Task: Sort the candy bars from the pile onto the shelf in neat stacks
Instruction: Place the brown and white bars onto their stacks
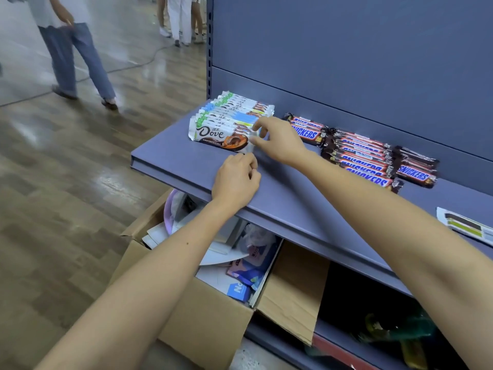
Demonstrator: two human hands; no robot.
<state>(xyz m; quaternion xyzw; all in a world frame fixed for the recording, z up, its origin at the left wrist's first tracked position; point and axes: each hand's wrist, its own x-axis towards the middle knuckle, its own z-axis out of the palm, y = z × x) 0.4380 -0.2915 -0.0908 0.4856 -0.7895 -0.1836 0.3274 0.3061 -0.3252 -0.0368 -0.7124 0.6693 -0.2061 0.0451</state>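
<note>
Below the shelf [173,156] edge sits an open cardboard box [208,316]. On the shelf, the left hand [236,177] rests, fingers curled, just before the Dove bars [221,129]; whether it grips them I cannot tell. The right hand [277,142] pinches the stack's right end. Snickers bars [360,156] lie beyond, to the right.

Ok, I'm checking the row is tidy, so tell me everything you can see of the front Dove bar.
The front Dove bar has a glossy white wrapper with dark Dove lettering, a picture of brown chocolate and a brown strip along its near edge. It lies label up at the near end of an overlapping row of similar bars, by the left end of the blue-grey shelf. The right hand pinches its right end; the left hand rests on the shelf before it, contact unclear.
</note>
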